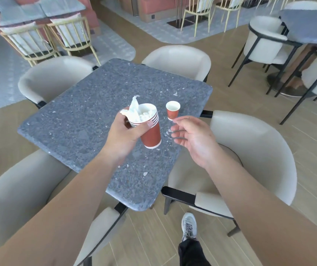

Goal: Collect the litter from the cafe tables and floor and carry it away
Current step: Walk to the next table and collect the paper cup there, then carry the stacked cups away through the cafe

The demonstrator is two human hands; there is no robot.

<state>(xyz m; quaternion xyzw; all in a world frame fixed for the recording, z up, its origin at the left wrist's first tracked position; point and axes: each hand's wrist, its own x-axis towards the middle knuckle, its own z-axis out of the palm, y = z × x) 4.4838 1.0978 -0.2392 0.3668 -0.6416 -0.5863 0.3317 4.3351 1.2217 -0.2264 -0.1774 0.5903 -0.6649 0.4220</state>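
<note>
From my head camera, my left hand [124,131] grips a stack of nested red paper cups [150,129] stuffed with crumpled tissue [134,108], so part of the litter looks gathered. My right hand [192,137], fingers apart and holding nothing, reaches toward one small red cup [172,110] standing on the grey speckled table [73,120]. Cream chairs [253,156] ring the table; none blocks the reach

**Legible Markings: None**

No text, label, brand, number or sign can be read in the head view. The stack of red paper cups [151,129] and the single red cup [172,110] on the table [80,116] carry no readable print.
</note>
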